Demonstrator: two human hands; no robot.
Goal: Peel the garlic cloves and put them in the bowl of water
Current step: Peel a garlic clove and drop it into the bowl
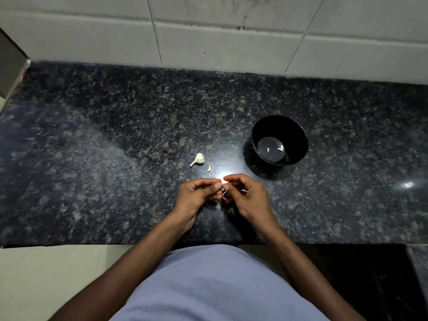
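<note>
Both my hands, left hand (196, 193) and right hand (245, 195), pinch one garlic clove (224, 181) above the counter (92, 147); bowl (298, 133) far right.

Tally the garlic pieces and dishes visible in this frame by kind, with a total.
Garlic bulb, on the counter: 1
Loose clove on the counter: 1
Clove pinched between both hands: 1
Cloves in the bowl's water: 2
Black bowl: 1
Total: 6

Dark speckled granite counter (115, 135). On it: garlic bulb (198, 158) and loose clove (209, 168) near centre; black bowl (298, 133) toward the right edge.
</note>
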